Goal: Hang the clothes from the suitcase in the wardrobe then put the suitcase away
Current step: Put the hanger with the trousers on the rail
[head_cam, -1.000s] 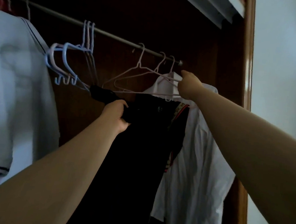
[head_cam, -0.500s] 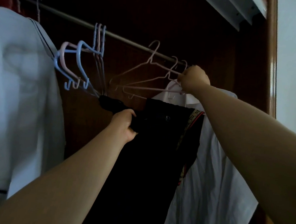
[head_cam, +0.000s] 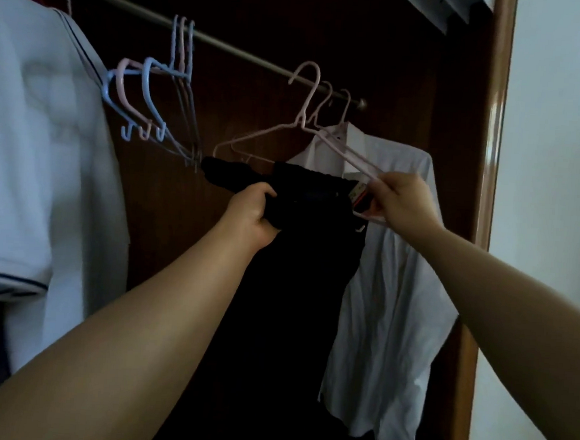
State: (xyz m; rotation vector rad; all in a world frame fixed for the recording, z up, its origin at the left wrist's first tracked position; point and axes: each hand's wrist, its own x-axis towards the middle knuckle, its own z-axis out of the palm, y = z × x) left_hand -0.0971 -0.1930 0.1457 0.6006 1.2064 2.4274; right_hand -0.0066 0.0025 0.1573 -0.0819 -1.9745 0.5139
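Observation:
Inside the dark wooden wardrobe, my left hand [head_cam: 253, 212] grips the waistband of a black pair of trousers [head_cam: 287, 288] that hangs down in front of me. My right hand [head_cam: 403, 202] grips the right end of a pink wire hanger [head_cam: 302, 117], whose hook sits level with the metal rail [head_cam: 245, 53]; whether it rests on the rail cannot be told. Behind the trousers a white shirt [head_cam: 393, 295] hangs on another hanger at the rail's right end. The suitcase is out of view.
A pale blue-white polo shirt [head_cam: 29, 153] hangs at the left. Several empty blue and pink plastic hangers [head_cam: 145, 103] dangle mid-rail. The wardrobe's wooden side frame [head_cam: 492, 131] and a white wall [head_cam: 553, 169] stand to the right.
My right hand has come down from the rail's end to the pink hanger's right arm and pulled it down toward the trousers' waistband. My left hand keeps its hold on the trousers.

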